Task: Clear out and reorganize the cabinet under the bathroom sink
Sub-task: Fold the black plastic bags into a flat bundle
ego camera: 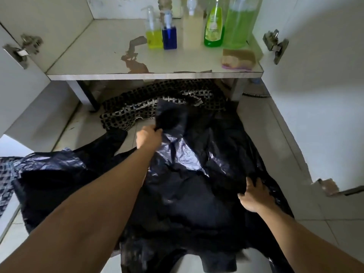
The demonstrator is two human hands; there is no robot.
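Black plastic bag (pixel 189 194) lies crumpled, gripped between both hands (pixel 148 137).

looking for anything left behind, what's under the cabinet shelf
Under the cabinet shelf, a black-and-white checked cloth lies on the tiled floor, partly covered by a black plastic bag that both hands hold. Farther back is dark and cannot be made out.
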